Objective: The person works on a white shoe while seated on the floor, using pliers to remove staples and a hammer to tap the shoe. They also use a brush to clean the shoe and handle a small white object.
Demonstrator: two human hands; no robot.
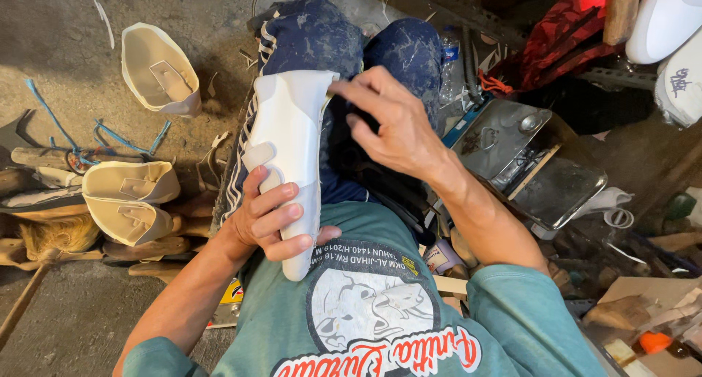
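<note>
Your left hand [267,220] clamps the white shoe upper [289,150] near its lower end, on your lap. Its long axis runs away from you; your right hand [395,125], open-fingered, touches its far top corner. Beige uppers [131,201] lie left of it.

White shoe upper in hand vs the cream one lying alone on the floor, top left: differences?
The white upper is held over the lap by the left hand, with the right hand at its top edge; the cream upper lies untouched on the concrete floor. The white one shows its smooth outer face; the cream one gapes open, showing its inside. Colour differs: bright white against cream. Both are unsoled shoe uppers.
</note>
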